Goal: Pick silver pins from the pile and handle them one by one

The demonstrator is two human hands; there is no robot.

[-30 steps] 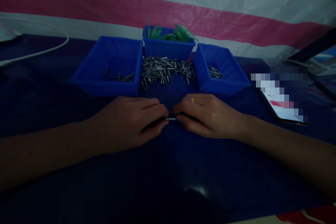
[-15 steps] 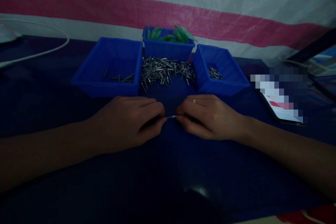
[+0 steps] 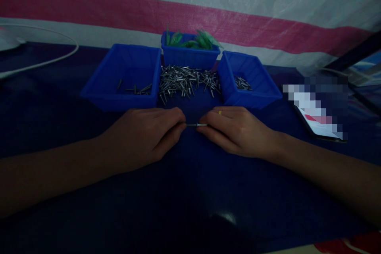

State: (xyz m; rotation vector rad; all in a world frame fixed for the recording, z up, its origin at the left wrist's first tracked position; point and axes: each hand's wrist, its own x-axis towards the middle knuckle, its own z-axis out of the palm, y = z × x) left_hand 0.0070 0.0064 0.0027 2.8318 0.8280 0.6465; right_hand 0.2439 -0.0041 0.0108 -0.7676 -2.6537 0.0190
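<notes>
Between my two hands a silver blind rivet (image 3: 197, 124) lies level, thin pin to the left, thicker body to the right. The thumb and fingertips of my left hand (image 3: 149, 133) are closed on the pin's end. My right hand (image 3: 238, 131), with a yellow ring on one finger, pinches the thicker end. Just beyond the hands a loose pile of rivets (image 3: 181, 81) lies on the dark blue table (image 3: 190, 190). A blue bin on the left (image 3: 119, 101) holds a few rivets. Another blue bin on the right (image 3: 262, 97) holds a small heap.
At the back, a third blue bin (image 3: 190, 54) holds green plastic-wrapped material (image 3: 204, 39). A phone (image 3: 318, 123), partly pixelated, lies at the right. A white cable (image 3: 53, 61) curves at the left. Behind everything hangs a striped sheet (image 3: 119, 4).
Both hands have shifted slightly away from me with the rivet. More of the rivet's thicker body shows at my right fingertips, as the fingers have opened a little around it.
</notes>
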